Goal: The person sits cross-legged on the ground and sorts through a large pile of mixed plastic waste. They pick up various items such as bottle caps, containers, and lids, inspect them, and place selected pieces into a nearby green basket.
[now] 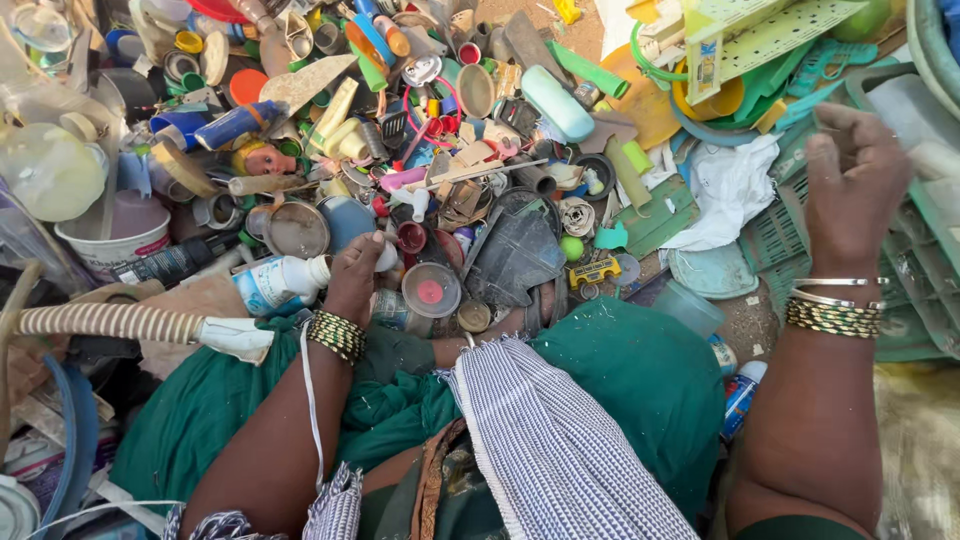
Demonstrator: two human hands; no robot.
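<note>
Left hand (357, 272): arm reaches forward from lower left, wrist banded with green-gold bangles, fingers curled down and closed around something small and white at the fingertips. Right hand (852, 180): arm extends forward on the right, raised higher than the left hand, back of hand toward camera, fingers bent, motion-blurred; bangles at wrist. Hands well apart.

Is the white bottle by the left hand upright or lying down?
Lying down. The white bottle rests on its side in the scrap pile, neck pointing right toward the left hand, which touches its cap end.
</note>
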